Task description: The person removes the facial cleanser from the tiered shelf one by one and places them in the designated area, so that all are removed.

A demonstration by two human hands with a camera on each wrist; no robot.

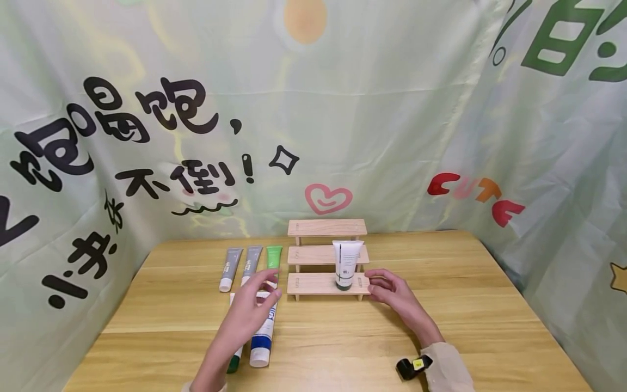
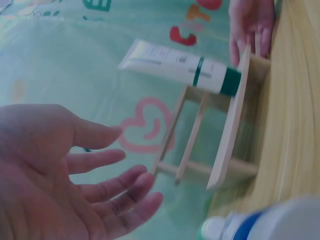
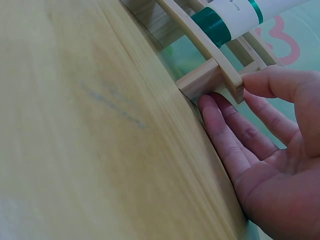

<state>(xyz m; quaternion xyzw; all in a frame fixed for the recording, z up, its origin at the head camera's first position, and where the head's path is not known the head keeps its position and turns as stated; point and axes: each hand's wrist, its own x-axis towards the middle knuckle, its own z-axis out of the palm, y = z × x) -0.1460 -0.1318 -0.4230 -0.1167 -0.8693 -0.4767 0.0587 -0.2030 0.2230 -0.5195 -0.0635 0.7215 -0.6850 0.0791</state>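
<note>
A white tube with a dark green cap (image 1: 346,264) stands upright on its cap on the lowest step of a three-step wooden display rack (image 1: 313,283). My right hand (image 1: 394,296) holds the right end of that lowest step; in the right wrist view the thumb (image 3: 272,82) lies against the board's end and the fingers curl beneath it. To the left of the rack, my left hand (image 1: 252,310) hovers over some lying tubes, fingers spread loosely around nothing. The left wrist view shows its palm (image 2: 45,170) apart from the rack.
Two grey tubes (image 1: 231,269) and a green tube (image 1: 274,257) lie left of the rack. Nearer me lie a white-and-blue tube (image 1: 262,343) and a green-capped tube (image 1: 234,362), partly covered by the left hand. A printed curtain (image 1: 382,136) hangs behind the wooden table (image 1: 333,348).
</note>
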